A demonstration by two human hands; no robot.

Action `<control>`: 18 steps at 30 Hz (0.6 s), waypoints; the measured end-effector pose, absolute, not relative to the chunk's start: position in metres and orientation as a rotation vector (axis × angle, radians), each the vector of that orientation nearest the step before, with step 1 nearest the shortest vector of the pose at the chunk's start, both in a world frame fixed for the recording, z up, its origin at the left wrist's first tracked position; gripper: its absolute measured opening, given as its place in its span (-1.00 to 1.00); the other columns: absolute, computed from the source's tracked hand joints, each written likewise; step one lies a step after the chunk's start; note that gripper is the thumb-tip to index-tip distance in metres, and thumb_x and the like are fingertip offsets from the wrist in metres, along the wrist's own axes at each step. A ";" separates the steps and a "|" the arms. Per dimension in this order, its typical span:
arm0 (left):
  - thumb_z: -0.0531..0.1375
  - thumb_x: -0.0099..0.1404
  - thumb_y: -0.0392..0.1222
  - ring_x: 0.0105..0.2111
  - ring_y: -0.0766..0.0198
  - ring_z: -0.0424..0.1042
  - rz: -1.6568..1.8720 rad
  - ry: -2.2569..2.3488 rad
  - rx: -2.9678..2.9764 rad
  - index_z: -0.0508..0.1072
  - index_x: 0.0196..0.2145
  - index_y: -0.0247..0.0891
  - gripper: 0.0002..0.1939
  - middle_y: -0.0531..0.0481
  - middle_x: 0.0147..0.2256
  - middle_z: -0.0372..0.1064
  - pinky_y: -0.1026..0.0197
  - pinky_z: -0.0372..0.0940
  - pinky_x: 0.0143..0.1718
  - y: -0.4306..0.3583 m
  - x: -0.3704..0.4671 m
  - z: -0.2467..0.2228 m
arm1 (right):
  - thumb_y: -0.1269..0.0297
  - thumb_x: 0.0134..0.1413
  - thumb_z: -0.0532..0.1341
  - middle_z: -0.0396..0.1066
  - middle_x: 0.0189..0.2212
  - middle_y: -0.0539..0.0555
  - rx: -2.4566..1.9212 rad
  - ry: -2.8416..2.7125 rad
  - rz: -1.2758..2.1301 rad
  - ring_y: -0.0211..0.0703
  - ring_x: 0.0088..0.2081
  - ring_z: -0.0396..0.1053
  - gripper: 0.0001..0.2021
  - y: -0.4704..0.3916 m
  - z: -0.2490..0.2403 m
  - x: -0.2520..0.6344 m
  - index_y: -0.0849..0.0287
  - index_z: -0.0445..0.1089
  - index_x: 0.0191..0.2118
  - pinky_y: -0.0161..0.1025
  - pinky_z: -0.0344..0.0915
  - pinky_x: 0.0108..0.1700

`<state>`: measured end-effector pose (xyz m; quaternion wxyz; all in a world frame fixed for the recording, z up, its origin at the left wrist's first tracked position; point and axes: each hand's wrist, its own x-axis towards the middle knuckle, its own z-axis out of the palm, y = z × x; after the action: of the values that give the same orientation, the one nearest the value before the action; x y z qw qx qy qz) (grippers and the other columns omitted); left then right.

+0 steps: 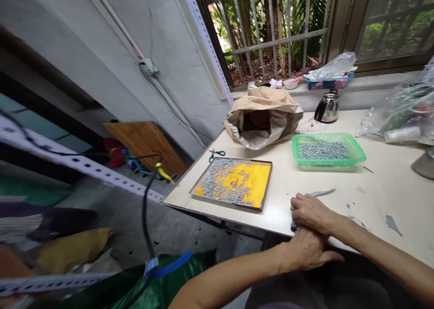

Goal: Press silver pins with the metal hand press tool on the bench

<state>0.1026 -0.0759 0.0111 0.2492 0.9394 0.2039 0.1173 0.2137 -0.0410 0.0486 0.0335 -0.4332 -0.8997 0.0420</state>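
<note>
My right hand (310, 212) rests at the table's front edge with its fingers curled. It lies over my left hand (307, 250), and the two touch. The left thumb sticks out to the right, while the other left fingers are hidden beneath the right hand. A small dark object (293, 227) pokes out beside the right fingertips; its kind is too small to tell. Just behind the right hand lies a grey strip (322, 193). To the left is a shallow tray (266, 187) with a yellow bottom, partly covered by many silvery screw-like pieces (217, 180).
A green plastic basket (359, 157) holds more metal pieces. Behind the tray stand an open brown paper bag (267, 101) and, farther right, a metal kettle (330, 106). Green-handled scissors (217, 154) lie at the table's left edge. Plastic bags (403, 110) are at right.
</note>
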 end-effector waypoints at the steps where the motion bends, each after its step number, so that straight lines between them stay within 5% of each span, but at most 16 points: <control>1: 0.10 0.29 0.08 0.21 -0.13 0.06 0.339 0.521 2.572 0.00 0.26 -0.41 -0.26 -0.35 0.23 0.01 -0.08 0.05 0.18 -0.072 0.103 0.013 | 0.31 0.07 0.17 0.35 -0.30 0.09 -1.287 -2.790 0.127 -0.10 -0.21 0.22 -0.88 -0.038 0.051 0.211 0.06 0.47 -0.35 -0.22 0.16 -0.25; 7: 0.14 0.28 -0.04 0.21 -0.07 0.08 0.329 0.350 2.707 0.05 0.24 -0.37 -0.33 -0.30 0.23 0.02 0.05 0.00 0.21 -0.040 0.108 0.020 | 0.51 0.06 0.08 0.40 -0.36 0.10 -1.211 -2.881 0.130 -0.14 -0.30 0.31 -0.78 -0.015 0.053 0.214 0.13 0.42 -0.44 -0.20 0.21 -0.20; 13: 0.10 0.26 0.15 0.06 -0.11 0.29 0.240 0.375 2.793 0.15 0.17 -0.56 -0.25 -0.39 0.05 0.29 0.00 0.12 0.13 -0.034 0.108 0.015 | 0.41 0.00 0.14 0.43 -0.38 0.10 -1.274 -2.794 0.258 -0.02 -0.35 0.36 -0.87 -0.006 0.032 0.215 0.11 0.43 -0.37 -0.11 0.24 -0.24; 18: 0.08 0.27 0.17 -0.02 -0.05 0.36 0.247 0.368 2.703 0.37 0.02 -0.42 -0.40 -0.26 -0.06 0.41 0.05 0.21 0.04 -0.034 0.105 0.011 | 0.50 0.00 0.04 0.46 -0.40 0.02 -1.208 -2.700 0.531 -0.13 -0.39 0.36 -0.75 -0.009 0.041 0.215 0.05 0.41 -0.36 -0.22 0.24 -0.31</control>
<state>0.1054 -0.0342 0.0114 0.1997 0.9669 0.1318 0.0884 0.2150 -0.0085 0.0409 0.0683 -0.4009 -0.8964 0.1764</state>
